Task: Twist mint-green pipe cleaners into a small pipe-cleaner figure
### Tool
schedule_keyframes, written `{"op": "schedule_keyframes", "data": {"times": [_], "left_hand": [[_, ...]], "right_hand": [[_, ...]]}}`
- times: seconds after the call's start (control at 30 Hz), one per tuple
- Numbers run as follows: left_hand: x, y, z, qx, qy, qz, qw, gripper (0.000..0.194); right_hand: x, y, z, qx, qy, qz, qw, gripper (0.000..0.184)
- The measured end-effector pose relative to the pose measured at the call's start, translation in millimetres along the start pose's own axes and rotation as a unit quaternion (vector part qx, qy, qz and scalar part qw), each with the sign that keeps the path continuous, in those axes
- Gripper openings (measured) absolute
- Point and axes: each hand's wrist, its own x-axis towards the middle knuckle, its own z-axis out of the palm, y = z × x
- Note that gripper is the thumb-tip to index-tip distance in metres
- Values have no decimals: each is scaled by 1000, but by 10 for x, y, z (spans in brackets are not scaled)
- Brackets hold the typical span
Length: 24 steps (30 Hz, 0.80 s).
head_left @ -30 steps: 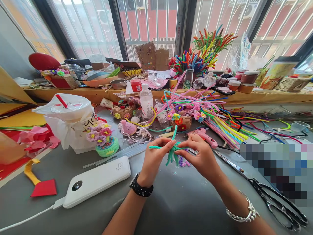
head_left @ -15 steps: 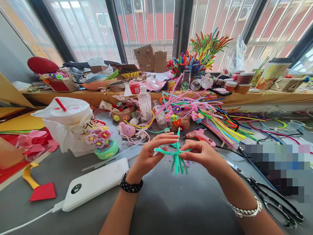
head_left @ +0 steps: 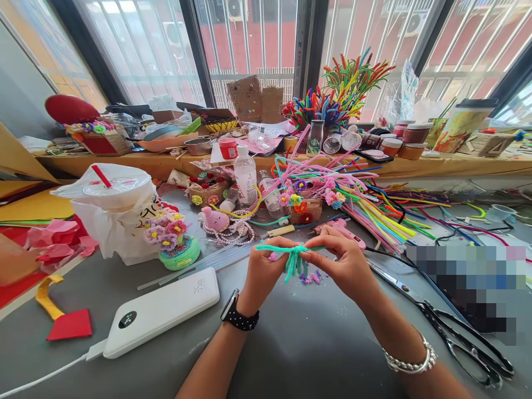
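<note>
Between my two hands is a bundle of mint-green pipe cleaners [head_left: 294, 262], joined near the top with several ends hanging down. My left hand [head_left: 268, 269] grips its left side, and one strand sticks out leftward over the fingers. At the joined part, my right hand [head_left: 336, 260] pinches with thumb and forefinger. The bundle is held above the grey table [head_left: 286, 343]. Small purple and pink bits [head_left: 311, 277] lie scattered just beyond it. A pink glue gun [head_left: 343, 228] rests behind my right hand.
Black-handled scissors [head_left: 461, 338] lie at the right. A white power bank [head_left: 162, 310] sits at left, near a green pot of fuzzy flowers [head_left: 179, 252] and a bagged drink cup [head_left: 116, 216]. Loose coloured pipe cleaners [head_left: 369, 216] heap behind, with a plastic bottle [head_left: 245, 176].
My left hand has turned and closed in on the bundle, its wrist shifting right. The bundle has risen slightly and tilted, its upright strand no longer showing. My right hand stays pinched on it.
</note>
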Motion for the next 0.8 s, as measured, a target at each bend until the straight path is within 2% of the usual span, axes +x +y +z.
{"op": "schedule_keyframes", "data": {"times": [0.23,0.33,0.5,0.6,0.67,0.8], "left_hand": [[39,-16,-77,-28,-54,-44,997,20],[39,74,-149,-39,-85,-57,994,25],[6,163,-186,-31,-125,-19,991,29],[-7,143,-142,3,-115,-16,993,34],[-5,126,-117,14,-102,-18,995,30],[14,114,-116,-3,-120,-46,992,25]], "right_hand": [[0,35,45,-19,63,-28,997,14],[13,56,37,1,38,0,999,16],[23,74,30,11,1,57,998,16],[21,77,28,-4,-2,79,997,16],[21,77,21,-18,-5,83,996,16],[30,81,-1,-42,-13,73,996,16]]}}
